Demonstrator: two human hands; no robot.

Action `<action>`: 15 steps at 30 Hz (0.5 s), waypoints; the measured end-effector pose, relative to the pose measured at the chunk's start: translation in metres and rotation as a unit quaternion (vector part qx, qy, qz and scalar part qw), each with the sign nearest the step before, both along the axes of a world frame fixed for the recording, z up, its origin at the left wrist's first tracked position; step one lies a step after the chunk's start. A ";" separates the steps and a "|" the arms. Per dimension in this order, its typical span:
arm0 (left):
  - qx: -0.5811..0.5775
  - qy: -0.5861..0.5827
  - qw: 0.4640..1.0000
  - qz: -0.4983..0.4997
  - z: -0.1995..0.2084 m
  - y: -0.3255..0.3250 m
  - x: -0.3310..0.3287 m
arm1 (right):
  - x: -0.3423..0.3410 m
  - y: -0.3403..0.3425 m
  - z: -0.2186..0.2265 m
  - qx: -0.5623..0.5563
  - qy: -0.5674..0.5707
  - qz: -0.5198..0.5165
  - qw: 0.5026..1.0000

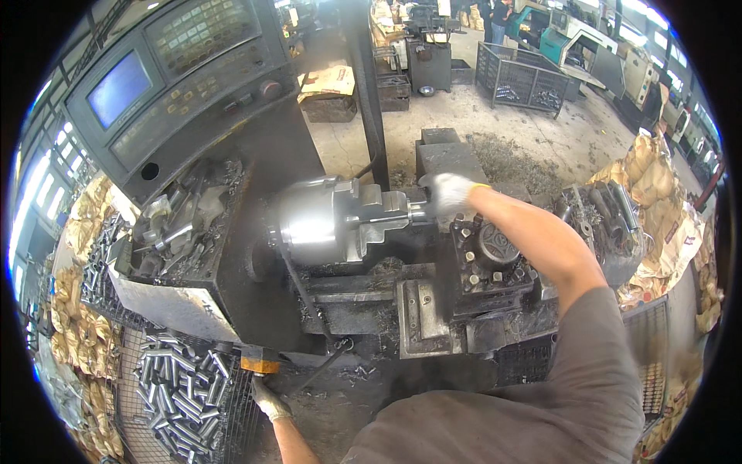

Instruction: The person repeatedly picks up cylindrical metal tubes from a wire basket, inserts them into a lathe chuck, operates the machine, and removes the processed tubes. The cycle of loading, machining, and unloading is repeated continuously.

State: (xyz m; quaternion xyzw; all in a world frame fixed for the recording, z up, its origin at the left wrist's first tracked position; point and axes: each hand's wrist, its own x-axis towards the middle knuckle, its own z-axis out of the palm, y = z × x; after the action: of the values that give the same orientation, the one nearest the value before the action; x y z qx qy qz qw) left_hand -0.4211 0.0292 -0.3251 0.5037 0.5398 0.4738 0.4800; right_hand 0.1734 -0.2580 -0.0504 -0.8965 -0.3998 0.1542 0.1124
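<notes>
Best to keep the bright metal tube (418,212), near centre toward two o'clock, true in the lathe chuck (309,220), with light, even support from the gloved right hand (452,193) at its free end. Whether clamped around it or merely touching: too blurred to make out. At seven o'clock, gloved left hand (270,400) just under an orange-yellow block (260,364), closure likewise unclear. Wise to stay clear of any rotation and of the tool turret (496,255) at three o'clock. Printing on paper sack (328,80) near twelve: too small to read.

Pale floor (452,110), bright windows (48,192), ceiling lights (634,35)
</notes>
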 end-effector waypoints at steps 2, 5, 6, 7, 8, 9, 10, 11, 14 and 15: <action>0.093 0.172 0.980 0.044 -0.004 -0.002 -0.023 | -0.037 -0.032 0.031 0.130 -0.058 -0.033 0.989; 0.353 0.251 0.900 0.041 0.124 -0.047 0.025 | -0.129 -0.101 0.058 0.395 -0.076 -0.087 0.912; 0.455 0.209 0.866 -0.003 0.157 -0.047 0.046 | -0.152 -0.123 0.049 0.424 -0.070 -0.106 0.897; 0.515 0.169 0.840 -0.004 0.196 -0.051 0.078 | -0.180 -0.135 0.045 0.457 -0.084 -0.116 0.878; 0.574 0.150 0.805 -0.027 0.220 -0.046 0.103 | -0.195 -0.155 0.034 0.452 -0.124 -0.055 0.882; 0.616 0.163 0.770 -0.040 0.252 -0.044 0.138 | -0.214 -0.166 0.025 0.475 -0.074 -0.057 0.875; 0.584 0.111 0.796 -0.111 0.284 -0.041 0.178 | -0.232 -0.175 0.020 0.468 -0.050 -0.083 0.878; 0.647 0.156 0.735 -0.124 0.318 -0.035 0.225 | -0.254 -0.187 0.013 0.479 -0.008 -0.160 0.863; 0.587 0.228 0.761 -0.157 0.373 0.003 0.327 | -0.272 -0.205 -0.024 0.469 0.008 -0.167 0.867; 0.558 0.261 0.769 -0.167 0.390 0.017 0.346 | -0.276 -0.205 -0.038 0.463 0.136 -0.243 0.842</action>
State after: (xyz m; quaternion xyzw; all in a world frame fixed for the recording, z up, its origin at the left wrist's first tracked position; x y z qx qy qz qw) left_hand -0.0750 0.0460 0.0650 0.8696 0.1922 0.4541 0.0263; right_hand -0.1025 -0.4630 -0.0888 -0.7788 -0.1747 0.0389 0.6011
